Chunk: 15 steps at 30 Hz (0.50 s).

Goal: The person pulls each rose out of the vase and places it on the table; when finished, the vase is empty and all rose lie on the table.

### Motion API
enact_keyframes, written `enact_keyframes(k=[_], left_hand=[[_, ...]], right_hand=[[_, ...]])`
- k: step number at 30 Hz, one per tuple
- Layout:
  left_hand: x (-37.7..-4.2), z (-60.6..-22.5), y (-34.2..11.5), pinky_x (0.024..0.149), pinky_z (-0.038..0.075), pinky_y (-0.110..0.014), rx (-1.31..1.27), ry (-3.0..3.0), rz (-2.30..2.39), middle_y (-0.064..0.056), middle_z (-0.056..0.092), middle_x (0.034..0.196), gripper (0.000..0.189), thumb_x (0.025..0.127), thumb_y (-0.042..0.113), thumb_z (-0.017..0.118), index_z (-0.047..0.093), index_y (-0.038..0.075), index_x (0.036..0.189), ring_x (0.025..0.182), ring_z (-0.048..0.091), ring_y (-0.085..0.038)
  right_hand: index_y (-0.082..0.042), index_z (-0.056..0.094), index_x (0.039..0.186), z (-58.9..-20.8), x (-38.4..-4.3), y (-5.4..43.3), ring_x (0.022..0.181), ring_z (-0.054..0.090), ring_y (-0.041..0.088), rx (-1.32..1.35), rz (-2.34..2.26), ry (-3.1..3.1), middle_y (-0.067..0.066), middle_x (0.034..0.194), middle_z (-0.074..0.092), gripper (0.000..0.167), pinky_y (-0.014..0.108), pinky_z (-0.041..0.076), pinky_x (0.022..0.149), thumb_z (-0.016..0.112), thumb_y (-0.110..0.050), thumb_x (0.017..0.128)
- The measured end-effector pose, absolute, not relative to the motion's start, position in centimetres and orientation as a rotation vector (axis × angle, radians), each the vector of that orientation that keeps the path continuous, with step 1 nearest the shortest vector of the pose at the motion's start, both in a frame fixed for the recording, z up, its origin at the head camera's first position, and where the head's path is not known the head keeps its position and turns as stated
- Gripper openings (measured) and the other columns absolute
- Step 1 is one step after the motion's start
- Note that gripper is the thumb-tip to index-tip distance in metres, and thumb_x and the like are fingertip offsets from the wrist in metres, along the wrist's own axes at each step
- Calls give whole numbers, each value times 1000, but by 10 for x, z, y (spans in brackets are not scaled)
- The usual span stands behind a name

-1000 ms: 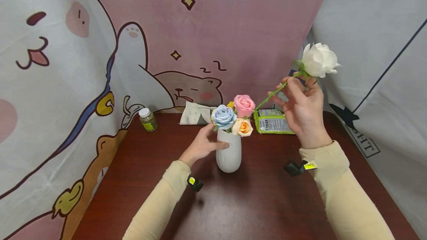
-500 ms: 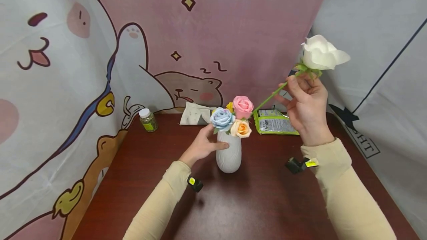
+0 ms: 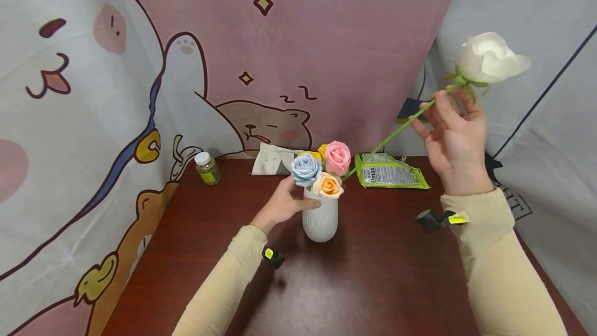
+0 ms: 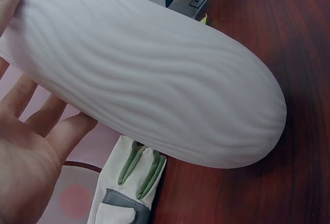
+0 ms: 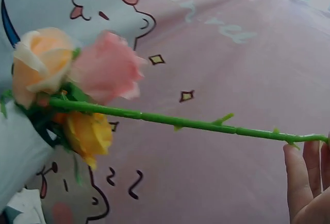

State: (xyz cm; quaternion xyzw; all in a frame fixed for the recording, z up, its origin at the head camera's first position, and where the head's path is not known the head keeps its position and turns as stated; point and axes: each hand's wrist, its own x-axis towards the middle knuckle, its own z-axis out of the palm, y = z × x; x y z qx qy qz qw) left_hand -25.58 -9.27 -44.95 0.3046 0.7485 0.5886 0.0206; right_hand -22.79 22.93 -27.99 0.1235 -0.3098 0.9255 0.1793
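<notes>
A white ribbed vase (image 3: pixel 321 221) stands upright on the table; in the left wrist view the vase (image 4: pixel 165 80) fills the middle. My left hand (image 3: pixel 281 204) holds it near the top, thumb in front. Blue (image 3: pixel 306 168), pink (image 3: pixel 338 158), peach (image 3: pixel 328 185) and yellow (image 3: pixel 322 150) flowers sit in its mouth. Up on the right, my right hand (image 3: pixel 457 144) pinches a white rose (image 3: pixel 492 58) by its stem just under the bloom. The long green stem (image 5: pixel 191 123) slants down to the other flowers; they hide where its lower end sits.
A green pack (image 3: pixel 392 172) lies behind the vase to the right. Further left are a white-and-grey cloth item (image 3: pixel 272 159), glove-like in the left wrist view, and a white-capped jar (image 3: pixel 207 168). Printed curtains (image 3: pixel 373 40) surround the dark red table (image 3: pixel 373 284).
My right hand has moved up and right with the white rose, showing more of its stem. The flowers in the vase have shifted slightly left and down. The left hand stays put.
</notes>
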Motion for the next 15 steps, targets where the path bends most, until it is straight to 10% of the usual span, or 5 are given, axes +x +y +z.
enact_keyframes(k=[15], left_hand=[[-256, -450, -94, 124, 31, -50, 947, 2316, 1817, -1, 57, 152, 80, 84, 4, 87, 51, 15, 154, 145, 47, -21]], right_hand=[[-5, 62, 104, -302, -237, 287, 71, 64, 27, 86, 2756, -862, 8, 94, 63, 14, 41, 60, 55, 67, 6, 98]])
